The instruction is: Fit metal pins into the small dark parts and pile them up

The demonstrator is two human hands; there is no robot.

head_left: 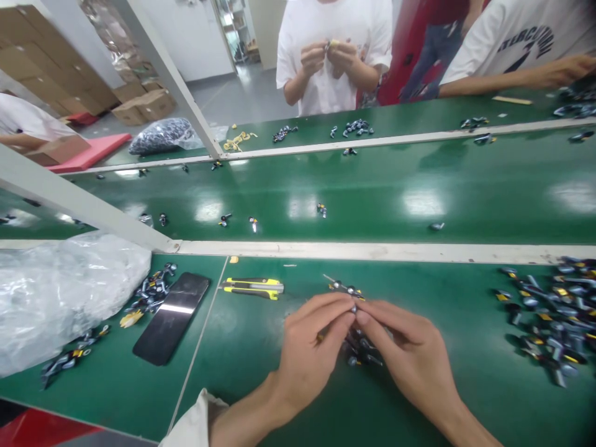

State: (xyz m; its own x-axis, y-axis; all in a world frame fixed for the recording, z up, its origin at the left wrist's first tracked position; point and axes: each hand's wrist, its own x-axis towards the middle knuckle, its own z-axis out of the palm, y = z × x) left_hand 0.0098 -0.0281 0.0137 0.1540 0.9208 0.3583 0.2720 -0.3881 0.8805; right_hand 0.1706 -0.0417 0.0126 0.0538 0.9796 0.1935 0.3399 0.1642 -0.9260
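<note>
My left hand point(311, 349) and my right hand point(404, 354) meet fingertip to fingertip over the green table point(261, 372). Both pinch one small dark metal part with yellow bits point(347, 289), which sticks out above my fingers. A few more small dark parts point(361, 354) lie on the table under and between my hands, partly hidden by them.
A yellow-and-black utility knife point(254, 287) lies left of my hands, beside a black phone point(172, 316). A clear plastic bag point(56, 292) sits far left, a pile of parts point(554, 316) far right. Stray parts dot the green conveyor belt point(372, 192). Other people work across it.
</note>
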